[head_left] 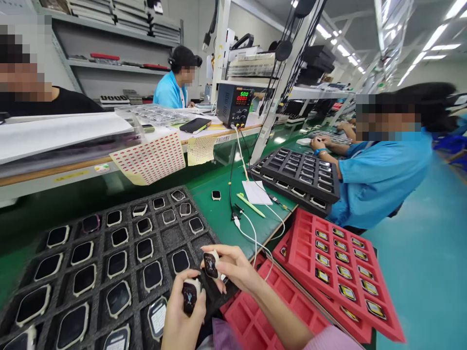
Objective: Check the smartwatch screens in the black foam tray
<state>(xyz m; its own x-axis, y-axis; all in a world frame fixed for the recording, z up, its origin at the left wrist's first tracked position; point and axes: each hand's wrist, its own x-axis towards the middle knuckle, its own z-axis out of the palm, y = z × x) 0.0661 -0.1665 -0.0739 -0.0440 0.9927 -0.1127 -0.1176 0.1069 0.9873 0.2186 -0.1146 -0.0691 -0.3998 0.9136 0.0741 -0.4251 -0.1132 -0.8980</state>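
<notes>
My left hand (185, 306) grips a smartwatch body without a strap, and its dark screen (190, 294) shows a small light graphic. Just to the right, my right hand (235, 266) pinches a second smartwatch (210, 265) by its edges, its lit screen turned toward me. Both hands hover over the right edge of a black foam tray (171, 236). Rows of square-faced watch bodies with pale frames lie in its compartments, among them one watch (180, 262) close to my hands. Fingers cover parts of both held watches.
Red foam trays (302, 240) with small watch parts stack at right, near a co-worker in blue (386, 175). Black trays (306, 167) stand behind. On the green bench lie a lone watch (216, 195), a green pen (251, 205), white cables (251, 236) and a power supply (235, 104) farther back.
</notes>
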